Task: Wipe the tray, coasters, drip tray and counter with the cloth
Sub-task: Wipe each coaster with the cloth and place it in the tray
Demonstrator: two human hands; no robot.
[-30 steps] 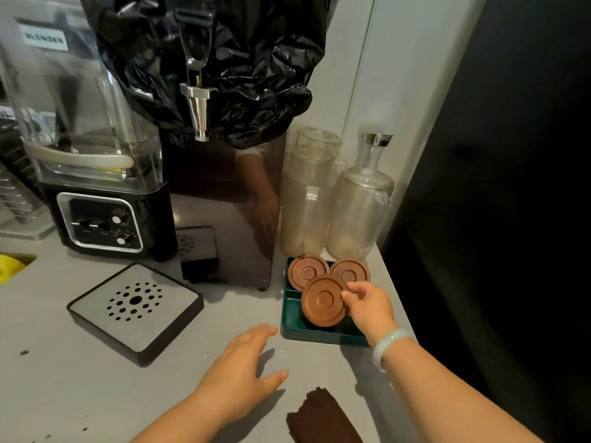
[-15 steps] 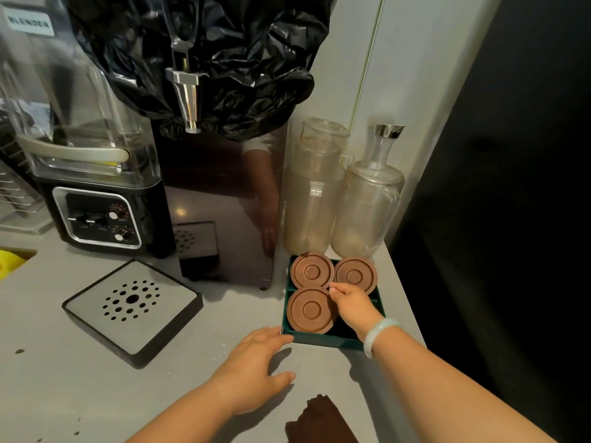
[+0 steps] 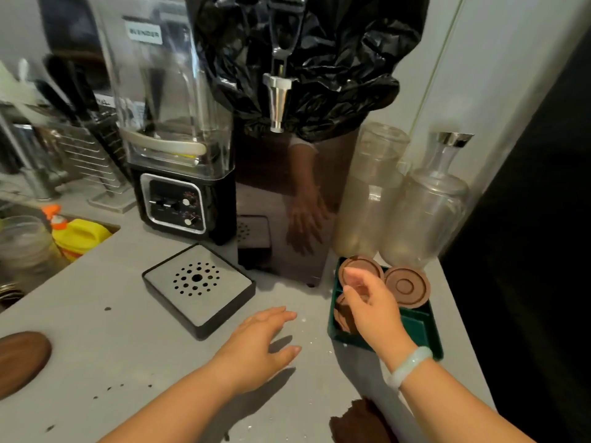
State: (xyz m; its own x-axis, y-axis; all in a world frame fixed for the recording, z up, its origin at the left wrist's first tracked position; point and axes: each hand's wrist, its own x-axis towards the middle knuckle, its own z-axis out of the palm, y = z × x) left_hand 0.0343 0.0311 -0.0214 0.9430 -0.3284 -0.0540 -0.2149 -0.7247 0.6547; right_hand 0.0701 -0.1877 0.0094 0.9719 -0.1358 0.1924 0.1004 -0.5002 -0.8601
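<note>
The wooden board (image 3: 22, 362) lies at the far left edge of the counter (image 3: 128, 362), near scattered dark crumbs. Behind it, the sink recess holds a yellow bottle (image 3: 80, 238) and a glass jar (image 3: 25, 247). The blender (image 3: 176, 139) stands at the back.

The drip tray (image 3: 198, 287) sits flat on the counter in front of the blender, perforated plate up, set at an angle to the counter edge. It is not touched by either hand.

The left hand (image 3: 259, 346) is open, palm down, fingers spread, just above or on the counter between the drip tray and the green tray (image 3: 422, 327). It holds nothing.

The dispenser tap (image 3: 276, 97), wrapped above in black plastic, hangs over the space behind the left hand.

The cloth (image 3: 361, 423) lies crumpled at the near counter edge, below and between the two forearms, touched by neither hand. It is nearer the right forearm.

The right hand (image 3: 371, 308) is over the green tray, fingers curled around the edge of a coaster (image 3: 361, 270); contact looks likely, but a firm grip cannot be confirmed. A second coaster (image 3: 406, 286) lies flat in the tray to the right. A third coaster (image 3: 343, 314) is mostly hidden under the hand.

Two glass carafes (image 3: 425, 212) stand behind the tray.

Judgement: the coasters are probably being handled before wiping. The cloth lies toward the person from both hands, so either hand must draw back to reach it.
</note>
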